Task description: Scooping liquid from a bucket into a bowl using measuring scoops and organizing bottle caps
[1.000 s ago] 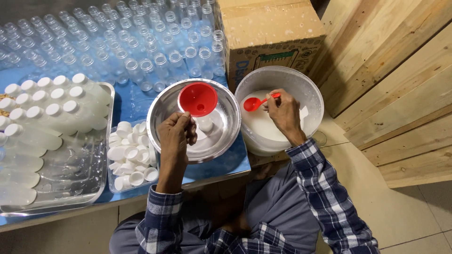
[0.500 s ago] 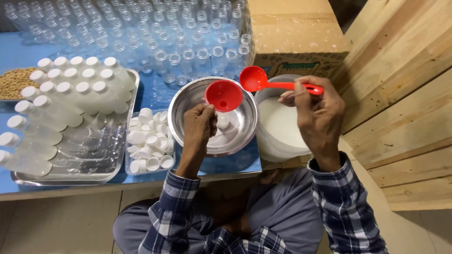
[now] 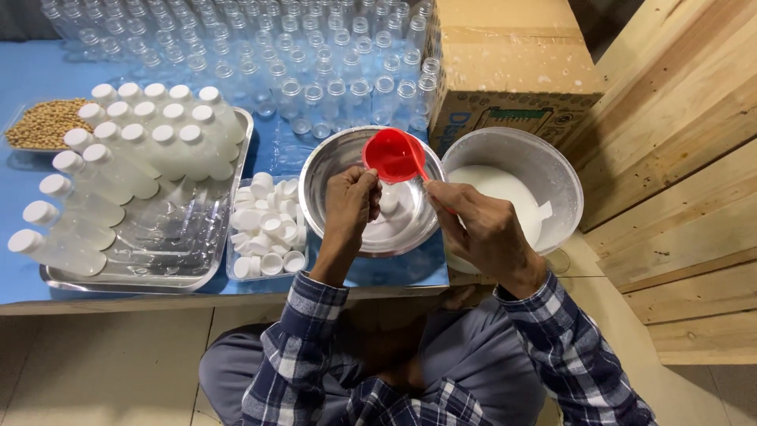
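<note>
The filling step looked to be in hand: the right hand (image 3: 481,229) gripped a red ladle (image 3: 394,155) over the funnel and bottle (image 3: 389,201) the left hand (image 3: 351,201) clasped inside the steel bowl (image 3: 323,170). The pour next probably called for a slow, steady tilt.

A bright red plastic ladle (image 3: 394,155) is seen between the left hand (image 3: 351,201) and the right hand (image 3: 482,229), above a shiny silver metal bowl (image 3: 327,170). A white liquid is held in the silver-grey round pot (image 3: 552,170) just beyond the right hand. Both forearms are covered by sleeves (image 3: 307,331) checked in dark blue and white. To the left of the left hand, white round caps (image 3: 266,225) are shown in a clear tray, and white-capped, milky bottles (image 3: 150,142) on a silver metal tray (image 3: 206,272). The tabletop (image 3: 31,75) is blue, the cardboard box (image 3: 505,55) brown, and the plank wall (image 3: 678,158) pale wood.
</note>
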